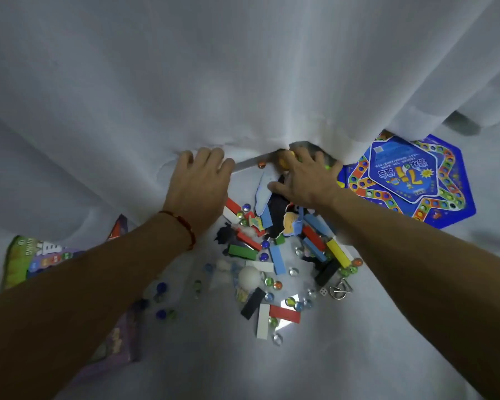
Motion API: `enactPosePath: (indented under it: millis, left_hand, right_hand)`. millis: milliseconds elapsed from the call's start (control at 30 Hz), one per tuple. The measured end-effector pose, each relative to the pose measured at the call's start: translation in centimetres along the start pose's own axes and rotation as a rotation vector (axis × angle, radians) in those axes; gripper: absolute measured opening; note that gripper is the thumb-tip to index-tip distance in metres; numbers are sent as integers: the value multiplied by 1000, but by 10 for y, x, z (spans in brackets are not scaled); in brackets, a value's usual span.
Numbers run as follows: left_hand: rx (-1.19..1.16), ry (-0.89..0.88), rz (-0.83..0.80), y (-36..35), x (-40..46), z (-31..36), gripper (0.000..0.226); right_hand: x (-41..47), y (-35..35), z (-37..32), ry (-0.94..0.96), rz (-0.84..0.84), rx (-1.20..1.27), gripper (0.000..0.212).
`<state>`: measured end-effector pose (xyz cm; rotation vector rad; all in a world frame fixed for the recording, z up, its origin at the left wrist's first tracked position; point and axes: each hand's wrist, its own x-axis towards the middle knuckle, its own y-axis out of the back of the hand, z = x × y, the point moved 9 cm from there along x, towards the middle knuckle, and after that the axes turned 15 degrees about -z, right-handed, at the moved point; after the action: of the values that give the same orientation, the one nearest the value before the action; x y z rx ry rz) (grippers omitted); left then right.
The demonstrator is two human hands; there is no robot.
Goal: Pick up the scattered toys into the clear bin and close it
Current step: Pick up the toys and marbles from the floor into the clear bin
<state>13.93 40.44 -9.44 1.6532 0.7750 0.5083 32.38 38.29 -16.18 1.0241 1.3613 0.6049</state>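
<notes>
Head view, my left hand [198,183] with fingers spread flat on the white curtain [243,82], my right hand [303,180] with fingers splayed over an orange toy [285,161], scattered toys [272,255] below both palms, blue game board [410,180] right of my right fingers, clear bin not visible.

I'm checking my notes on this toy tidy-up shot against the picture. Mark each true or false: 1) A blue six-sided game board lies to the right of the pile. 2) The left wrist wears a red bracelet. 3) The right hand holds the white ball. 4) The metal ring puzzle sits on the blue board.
1) True: the blue game board lies right of the pile.
2) True: a red bracelet circles the wrist of the left hand.
3) False: the white ball lies loose on the sheet, apart from the right hand.
4) False: the metal ring puzzle lies on the white sheet, below the board.
</notes>
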Motion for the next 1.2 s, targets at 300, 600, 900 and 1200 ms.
enactPosePath:
  millis: [300,600,900,1200]
  left_hand:
    - [-483,75,-124,-49,-6,-10,39]
    - [-569,78,-138,-47,0,-14,31]
    - [-675,233,2,9,-29,-1,20]
    - [-1909,226,-515,156,-78,127,14]
  right_hand:
    - [3,-7,0,86,206,25,40]
    - [-15,18,9,232,267,298,35]
    - [-89,78,34,188,446,624,34]
    - [-252,121,92,-48,396,1463,16]
